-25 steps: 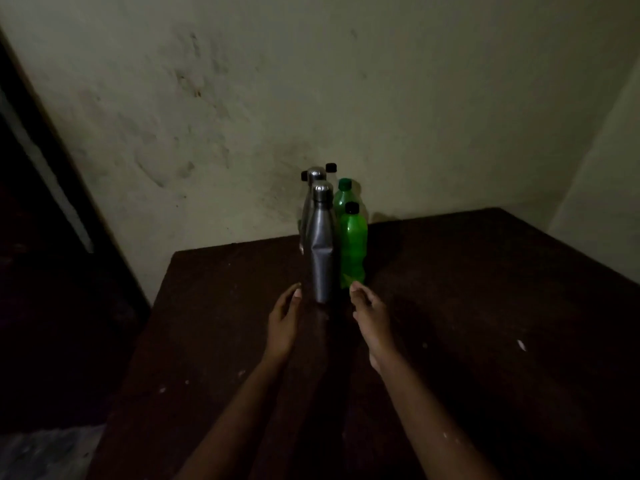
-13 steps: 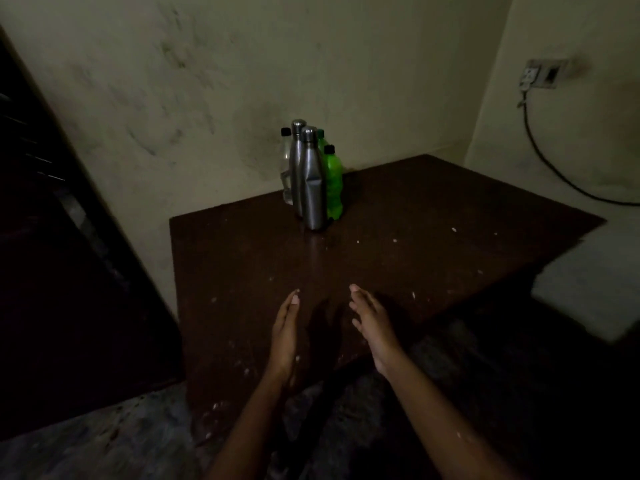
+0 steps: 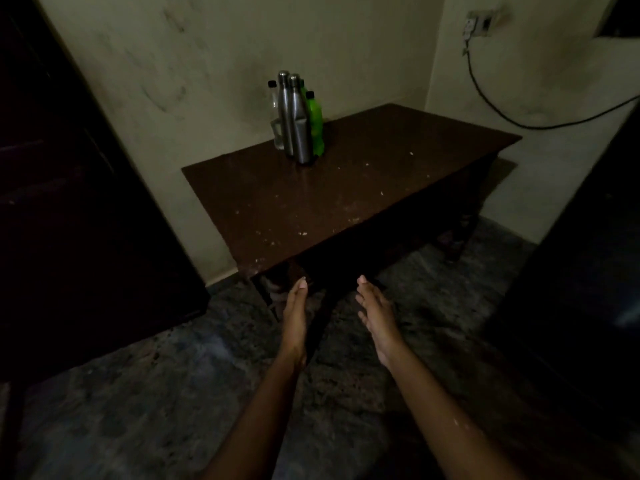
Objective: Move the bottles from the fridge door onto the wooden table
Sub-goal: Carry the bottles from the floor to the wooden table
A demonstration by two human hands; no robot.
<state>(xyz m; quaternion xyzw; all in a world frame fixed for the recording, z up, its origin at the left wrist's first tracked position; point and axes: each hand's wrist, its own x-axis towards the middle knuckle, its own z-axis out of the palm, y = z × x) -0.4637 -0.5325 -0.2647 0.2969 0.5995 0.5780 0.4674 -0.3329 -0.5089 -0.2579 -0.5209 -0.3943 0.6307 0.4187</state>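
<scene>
A tight cluster of bottles stands upright at the far left part of the dark wooden table (image 3: 346,199), near the wall. At the front is a steel bottle (image 3: 300,126), with a second steel bottle (image 3: 284,112) behind it. A green plastic bottle (image 3: 316,128) stands to their right, another green one is mostly hidden behind, and a clear bottle (image 3: 275,112) with a black cap is at the left. My left hand (image 3: 295,318) and my right hand (image 3: 375,315) hover over the floor in front of the table, fingers straight, holding nothing, far from the bottles.
A large dark shape (image 3: 69,202) fills the left side against the wall. Another dark mass (image 3: 581,271) rises at the right. A wall socket (image 3: 479,22) with a black cable (image 3: 519,123) hangs above the table's right end. The floor (image 3: 173,393) is mottled stone.
The view has backed away from the table; my hands, once beside the front steel bottle, now hover over the floor, empty. The bottles stay where they stood.
</scene>
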